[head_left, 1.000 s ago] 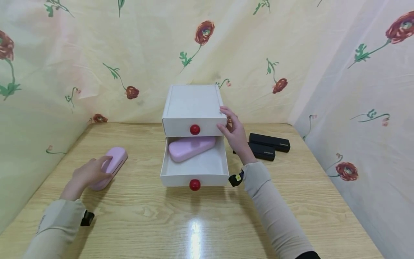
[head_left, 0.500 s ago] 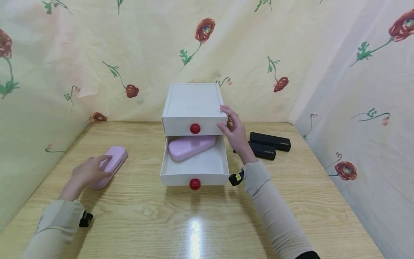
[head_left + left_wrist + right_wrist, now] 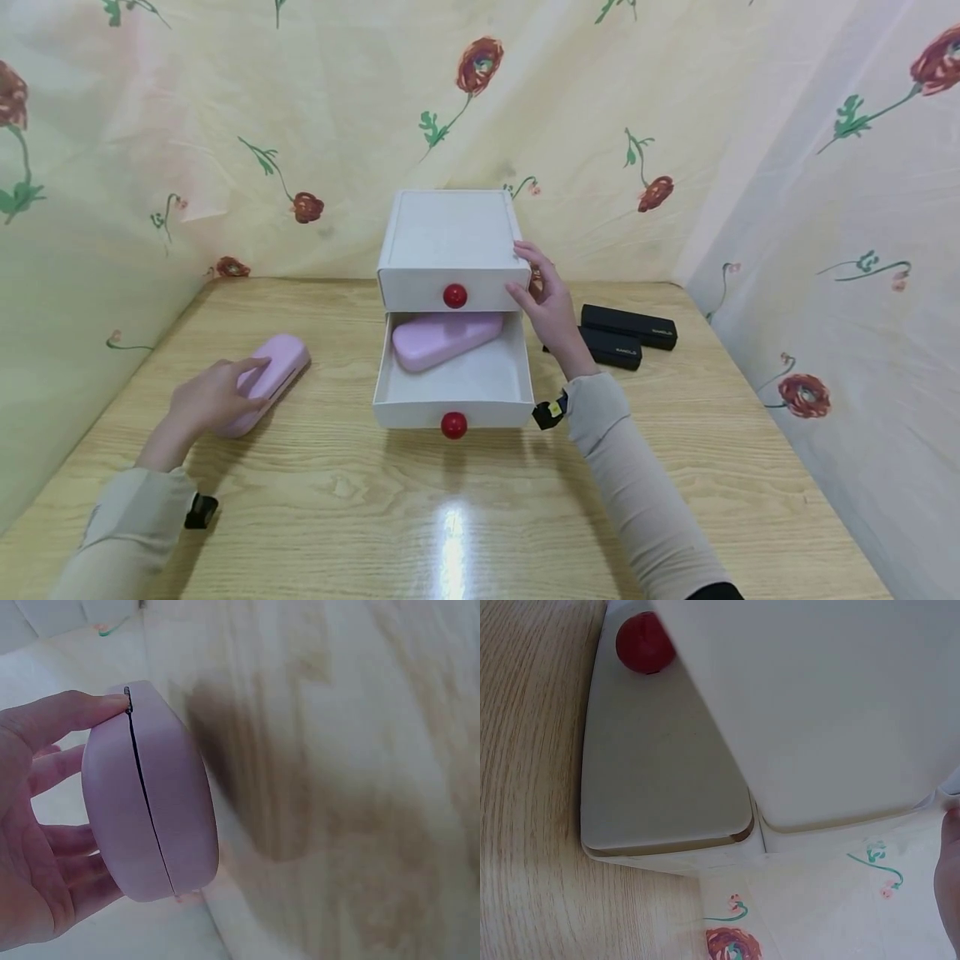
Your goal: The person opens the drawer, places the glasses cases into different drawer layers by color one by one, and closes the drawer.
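Note:
My left hand (image 3: 210, 398) grips a lilac glasses case (image 3: 279, 367) at the left side of the table, thumb and fingers on opposite sides. In the left wrist view the lilac case (image 3: 161, 802) stands on edge, its thin dark seam showing it closed. A small white chest of drawers (image 3: 453, 229) with red knobs stands at the centre. My right hand (image 3: 553, 312) rests on its upper right corner, thumb on the front and fingers along the top edge. Below, a drawer (image 3: 480, 387) is pulled out, with a second lilac case (image 3: 446, 340) lying slantwise inside.
Two black oblong boxes (image 3: 628, 325) (image 3: 609, 348) lie to the right of the chest, partly behind my right arm. In the right wrist view a closed bottom drawer (image 3: 660, 765) sits under the pulled-out one. A flowered cloth (image 3: 337, 125) hangs behind the table.
My left hand and the lilac case have shifted slightly right and away from me in the last half second. The right hand keeps its place on the chest. The head view tilts a little.

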Demonstrator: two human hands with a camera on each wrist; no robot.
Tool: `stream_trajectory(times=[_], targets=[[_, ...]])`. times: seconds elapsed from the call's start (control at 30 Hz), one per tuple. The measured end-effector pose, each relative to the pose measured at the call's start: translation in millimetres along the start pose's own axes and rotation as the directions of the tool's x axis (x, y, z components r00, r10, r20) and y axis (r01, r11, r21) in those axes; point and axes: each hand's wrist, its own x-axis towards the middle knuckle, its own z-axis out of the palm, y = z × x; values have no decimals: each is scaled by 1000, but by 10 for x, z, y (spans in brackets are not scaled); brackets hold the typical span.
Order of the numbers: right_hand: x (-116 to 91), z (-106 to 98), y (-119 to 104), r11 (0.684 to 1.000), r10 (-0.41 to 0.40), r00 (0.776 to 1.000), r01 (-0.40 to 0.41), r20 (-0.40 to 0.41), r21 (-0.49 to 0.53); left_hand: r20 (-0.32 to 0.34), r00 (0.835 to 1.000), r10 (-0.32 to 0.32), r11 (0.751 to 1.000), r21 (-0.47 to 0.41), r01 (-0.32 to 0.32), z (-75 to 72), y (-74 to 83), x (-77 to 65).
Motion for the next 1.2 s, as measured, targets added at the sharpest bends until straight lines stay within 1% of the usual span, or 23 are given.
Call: stream_trajectory(times=[0.13, 0.33, 0.6, 0.73, 0.83, 0.97, 1.07, 1.2], targets=[[2, -3, -1, 1000, -11, 1000, 11, -3, -3, -27, 999, 30, 1000, 8, -30, -46, 73, -14], [-5, -4, 3, 1000, -10, 1000, 10, -4, -2, -51, 996, 75, 997, 19, -74, -119, 227, -55], [-6, 5, -19, 1000, -2, 1000, 2, -4, 29, -62, 992, 110, 993, 45, -107, -209, 393, -118], [-7, 7, -25, 1000, 3, 1000, -3, -2, 24, -81, 989, 125, 991, 55, -121, -246, 468, -153], [-7, 5, -17, 1000, 0, 1000, 0, -5, 15, -94, 987, 132, 991, 50, -128, -275, 519, -180], [-9, 3, 13, 1000, -21, 1000, 21, -3, 22, -110, 982, 154, 988, 12, -154, -321, 592, -230], [-11, 3, 23, 999, -23, 1000, 23, 1, 24, -123, 975, 183, 982, -12, -186, -365, 662, -270], [-12, 5, 8, 1000, -2, 1000, 2, 4, 18, -134, 967, 218, 974, -37, -225, -415, 760, -308]])
